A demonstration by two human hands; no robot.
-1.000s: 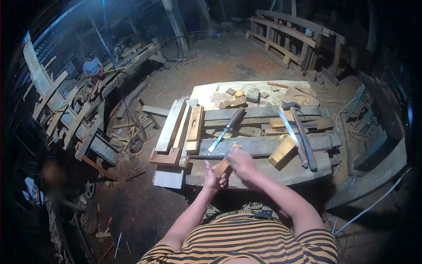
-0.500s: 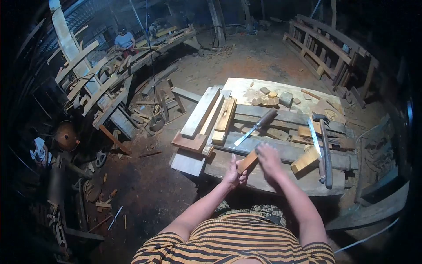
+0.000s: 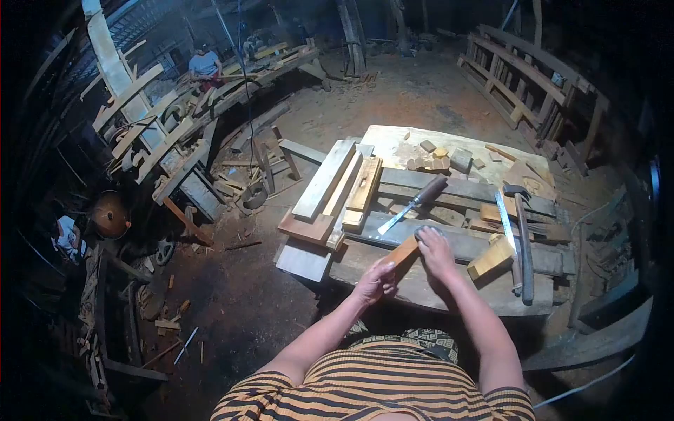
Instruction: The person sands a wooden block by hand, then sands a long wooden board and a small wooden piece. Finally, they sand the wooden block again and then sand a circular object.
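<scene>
The left hand closes around the near end of an orange-brown wooden block above the table; the right hand curls over a small dark piece at its far end.

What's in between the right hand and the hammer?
In the head view, a block of wood and a saw-like blade with a handle lie between the right hand and the hammer.

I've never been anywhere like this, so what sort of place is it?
Probably a woodworking shop: a hammer and a chisel lie on the workbench, and long boards are stacked at its left.
</scene>
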